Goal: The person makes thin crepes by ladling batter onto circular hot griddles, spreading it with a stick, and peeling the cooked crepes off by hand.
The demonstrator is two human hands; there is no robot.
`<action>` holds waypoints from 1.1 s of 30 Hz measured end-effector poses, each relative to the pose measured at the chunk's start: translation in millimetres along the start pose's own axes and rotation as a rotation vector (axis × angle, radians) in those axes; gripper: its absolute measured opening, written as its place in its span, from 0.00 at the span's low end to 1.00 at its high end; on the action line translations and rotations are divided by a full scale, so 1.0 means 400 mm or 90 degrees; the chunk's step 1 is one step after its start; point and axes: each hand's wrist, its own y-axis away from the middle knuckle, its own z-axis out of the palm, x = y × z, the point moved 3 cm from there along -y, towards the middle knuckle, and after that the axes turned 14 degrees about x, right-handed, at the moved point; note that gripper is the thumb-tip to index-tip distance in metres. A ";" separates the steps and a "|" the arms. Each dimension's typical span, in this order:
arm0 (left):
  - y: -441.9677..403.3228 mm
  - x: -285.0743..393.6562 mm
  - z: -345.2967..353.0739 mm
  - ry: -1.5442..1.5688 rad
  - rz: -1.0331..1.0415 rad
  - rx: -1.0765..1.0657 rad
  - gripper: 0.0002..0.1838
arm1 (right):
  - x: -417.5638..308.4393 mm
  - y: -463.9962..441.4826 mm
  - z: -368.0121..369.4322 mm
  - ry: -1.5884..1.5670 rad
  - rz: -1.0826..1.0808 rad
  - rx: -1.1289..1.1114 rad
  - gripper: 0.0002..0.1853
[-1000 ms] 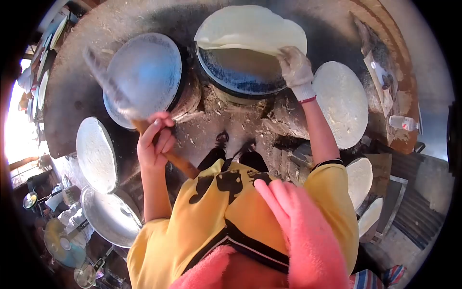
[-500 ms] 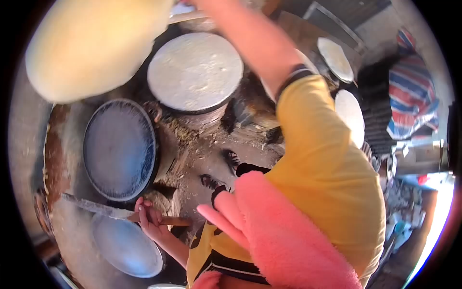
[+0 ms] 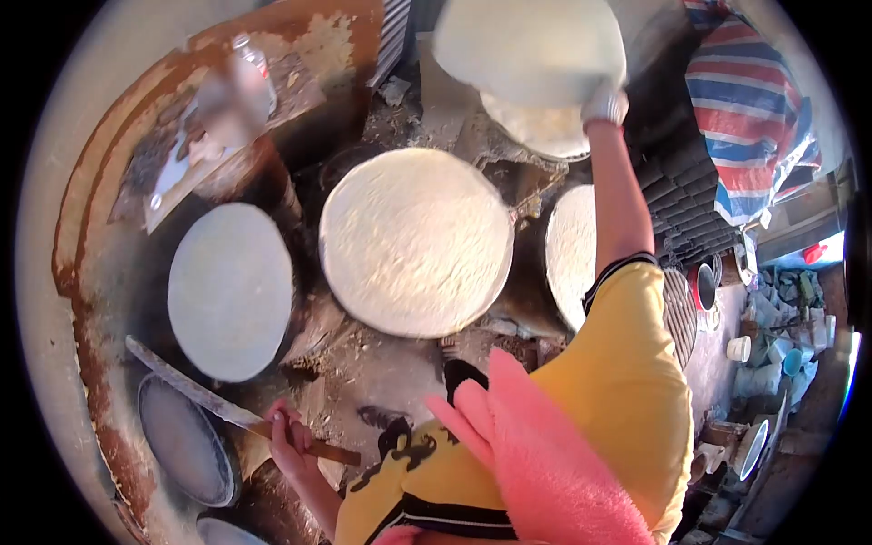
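My gloved right hand [image 3: 606,104] grips the edge of a thin, round pale sheet [image 3: 531,45], which hangs over a round pan with another pale layer [image 3: 545,127]. At the lower left my left hand [image 3: 291,438] is closed round the wooden handle of a long flat blade [image 3: 195,389]. The blade's tip lies over the rim of a bare dark pan [image 3: 186,445]. A pale round layer with a bumpy surface [image 3: 418,243] covers the middle pan, and a smoother one [image 3: 231,292] covers the pan on the left.
Another covered pan [image 3: 572,254] stands right of the middle one. A board with a bottle [image 3: 250,56] is at the upper left. At the upper right is a striped cloth [image 3: 745,100]; containers and a white bucket [image 3: 738,349] stand at the right.
The view has turned to the right. The sheet, lifted off a dark pan by my right hand, has moved across to above another covered pan. My left hand still holds the blade.
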 end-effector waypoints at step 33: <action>0.337 0.505 0.251 -0.520 0.833 -0.759 0.24 | 0.107 0.915 -0.438 -0.394 0.088 -0.632 0.23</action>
